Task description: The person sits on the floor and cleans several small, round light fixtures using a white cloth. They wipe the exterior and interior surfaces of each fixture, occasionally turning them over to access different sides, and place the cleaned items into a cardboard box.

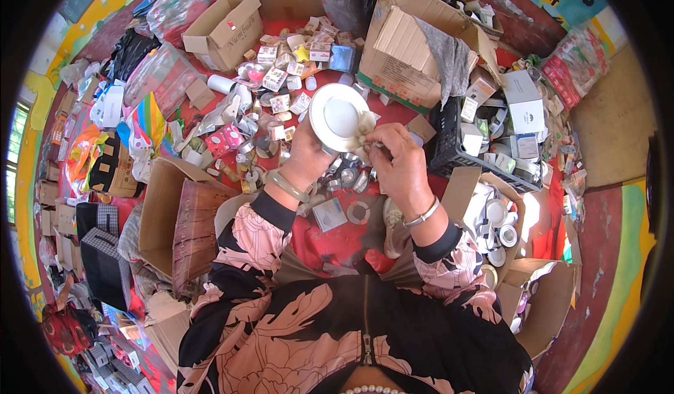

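Held up over a red floor (330, 236) strewn with small parts: a round white disc-shaped fitting (340, 117), flat-rimmed, with a broad outer ring and a slightly raised, smooth paler centre, glossy in the sunlight, tilted face-up toward the camera. Gripped at its lower left edge by the left hand (307, 156), fingers curled shut around the rim. Touching the fitting's lower right edge, a crumpled scrap of pale cloth or paper (364, 130), pinched between thumb and fingertips of the right hand (397, 163). Both hands close together, nearly touching, just below the fitting. Directly beneath the fitting, a heap of small metal rings and clips (345, 176). Beyond the fitting, a scatter of small printed boxes (289, 67). Right of the fitting, a large open cardboard carton (406, 51) draped with grey cloth, and a black plastic crate (449, 148) full of white boxes. Left of the fitting, a smaller open cardboard box (223, 30).
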The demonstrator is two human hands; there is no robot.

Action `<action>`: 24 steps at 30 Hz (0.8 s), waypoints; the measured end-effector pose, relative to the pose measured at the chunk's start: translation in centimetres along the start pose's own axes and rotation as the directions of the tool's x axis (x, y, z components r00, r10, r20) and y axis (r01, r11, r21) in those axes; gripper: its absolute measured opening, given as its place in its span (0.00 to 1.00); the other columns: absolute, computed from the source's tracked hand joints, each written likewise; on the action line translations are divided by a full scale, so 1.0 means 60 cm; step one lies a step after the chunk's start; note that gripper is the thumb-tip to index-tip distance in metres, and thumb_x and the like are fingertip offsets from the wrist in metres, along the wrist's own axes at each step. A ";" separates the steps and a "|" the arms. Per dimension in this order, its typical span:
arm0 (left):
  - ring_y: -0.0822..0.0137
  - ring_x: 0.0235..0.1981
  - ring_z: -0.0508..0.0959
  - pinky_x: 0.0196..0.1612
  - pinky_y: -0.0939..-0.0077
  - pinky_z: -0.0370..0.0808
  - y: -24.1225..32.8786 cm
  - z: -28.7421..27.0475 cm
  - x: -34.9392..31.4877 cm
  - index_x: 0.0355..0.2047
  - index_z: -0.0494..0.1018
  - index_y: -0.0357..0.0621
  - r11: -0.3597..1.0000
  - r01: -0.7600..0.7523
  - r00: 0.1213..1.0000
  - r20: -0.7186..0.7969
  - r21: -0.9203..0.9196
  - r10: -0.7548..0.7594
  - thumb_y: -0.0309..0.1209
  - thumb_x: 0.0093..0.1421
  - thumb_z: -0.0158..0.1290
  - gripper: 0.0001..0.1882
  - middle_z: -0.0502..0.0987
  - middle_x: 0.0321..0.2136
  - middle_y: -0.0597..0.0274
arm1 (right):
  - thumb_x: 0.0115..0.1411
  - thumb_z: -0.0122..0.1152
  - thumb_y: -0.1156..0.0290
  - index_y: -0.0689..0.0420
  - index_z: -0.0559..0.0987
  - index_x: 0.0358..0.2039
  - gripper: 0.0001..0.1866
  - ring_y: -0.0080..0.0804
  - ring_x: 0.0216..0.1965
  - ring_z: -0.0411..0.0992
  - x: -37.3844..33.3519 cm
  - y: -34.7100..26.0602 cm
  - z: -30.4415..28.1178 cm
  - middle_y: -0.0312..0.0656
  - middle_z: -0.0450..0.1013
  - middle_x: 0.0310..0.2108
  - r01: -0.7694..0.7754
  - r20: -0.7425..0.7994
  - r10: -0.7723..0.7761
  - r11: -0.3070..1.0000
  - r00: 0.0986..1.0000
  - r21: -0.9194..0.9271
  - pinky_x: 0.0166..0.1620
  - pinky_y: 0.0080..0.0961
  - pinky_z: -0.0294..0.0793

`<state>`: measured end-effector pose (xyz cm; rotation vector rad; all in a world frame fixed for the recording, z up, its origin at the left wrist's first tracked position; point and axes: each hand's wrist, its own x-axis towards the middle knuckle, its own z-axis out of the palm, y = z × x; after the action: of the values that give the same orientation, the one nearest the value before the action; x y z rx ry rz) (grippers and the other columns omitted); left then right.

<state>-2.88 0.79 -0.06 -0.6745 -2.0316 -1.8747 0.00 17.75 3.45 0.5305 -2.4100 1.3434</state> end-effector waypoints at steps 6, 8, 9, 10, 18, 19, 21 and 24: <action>0.69 0.43 0.73 0.46 0.74 0.71 -0.004 0.032 -0.026 0.47 0.65 0.37 0.997 0.071 0.965 0.256 -0.010 -0.066 0.23 0.48 0.58 0.25 0.73 0.42 0.58 | 0.45 0.56 0.84 0.57 0.76 0.29 0.10 0.43 0.34 0.71 0.001 -0.022 0.022 0.44 0.71 0.31 0.254 -0.060 -0.248 0.962 0.967 0.103 0.37 0.31 0.72; 0.68 0.43 0.73 0.46 0.74 0.70 -0.005 0.037 -0.025 0.48 0.65 0.37 0.980 0.147 0.958 0.267 -0.137 -0.106 0.23 0.49 0.57 0.24 0.73 0.42 0.58 | 0.45 0.57 0.84 0.57 0.75 0.29 0.10 0.43 0.34 0.71 0.010 -0.013 0.020 0.45 0.70 0.31 0.238 -0.088 -0.231 0.969 0.969 0.070 0.37 0.32 0.71; 0.68 0.44 0.73 0.47 0.74 0.70 -0.002 0.038 -0.023 0.48 0.64 0.37 0.963 0.185 0.953 0.275 -0.196 -0.127 0.23 0.50 0.57 0.24 0.72 0.42 0.58 | 0.45 0.57 0.84 0.58 0.75 0.29 0.10 0.44 0.34 0.71 0.012 -0.005 0.022 0.45 0.70 0.31 0.212 -0.099 -0.204 0.974 0.974 0.080 0.37 0.32 0.71; 0.69 0.44 0.72 0.48 0.74 0.69 0.003 0.036 -0.019 0.49 0.63 0.37 0.972 0.167 0.958 0.262 -0.166 -0.119 0.23 0.51 0.56 0.24 0.72 0.43 0.59 | 0.45 0.57 0.84 0.58 0.75 0.29 0.09 0.44 0.34 0.70 0.011 0.001 0.025 0.45 0.70 0.31 0.187 -0.109 -0.177 0.978 0.978 0.091 0.37 0.32 0.71; 0.63 0.43 0.74 0.47 0.73 0.70 -0.019 0.020 -0.004 0.48 0.64 0.38 0.996 0.087 0.988 0.122 0.033 -0.091 0.25 0.50 0.57 0.24 0.73 0.42 0.55 | 0.47 0.57 0.81 0.60 0.76 0.30 0.07 0.28 0.29 0.71 0.010 0.025 0.002 0.39 0.73 0.28 -0.318 0.200 0.263 0.888 0.944 0.332 0.34 0.22 0.69; 0.62 0.43 0.75 0.46 0.73 0.70 -0.027 0.016 -0.003 0.47 0.65 0.38 0.992 0.068 0.995 0.068 0.103 -0.076 0.25 0.49 0.58 0.25 0.74 0.41 0.55 | 0.48 0.57 0.81 0.60 0.76 0.30 0.07 0.24 0.28 0.71 0.018 0.022 -0.021 0.37 0.73 0.28 -0.430 0.376 0.287 0.819 0.881 0.380 0.34 0.19 0.68; 0.61 0.41 0.75 0.45 0.72 0.71 -0.043 -0.003 0.008 0.45 0.66 0.37 0.978 0.126 0.992 -0.054 0.167 -0.118 0.24 0.45 0.59 0.25 0.75 0.39 0.54 | 0.49 0.58 0.80 0.61 0.76 0.29 0.05 0.16 0.29 0.69 0.020 0.030 -0.050 0.32 0.73 0.28 -0.527 0.583 0.166 0.666 0.795 0.528 0.34 0.14 0.66; 0.67 0.41 0.75 0.45 0.73 0.71 -0.027 -0.017 0.020 0.43 0.68 0.37 0.981 0.111 0.986 -0.144 0.156 -0.088 0.23 0.46 0.60 0.23 0.75 0.38 0.57 | 0.51 0.56 0.81 0.60 0.75 0.32 0.06 0.16 0.32 0.68 0.022 0.039 -0.063 0.34 0.73 0.33 -0.359 0.370 0.103 0.576 0.923 0.734 0.35 0.14 0.67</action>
<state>-4.84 -0.14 -0.74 -0.3972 -2.1356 -1.7292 -1.84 21.93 4.25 0.6578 -1.9841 2.6645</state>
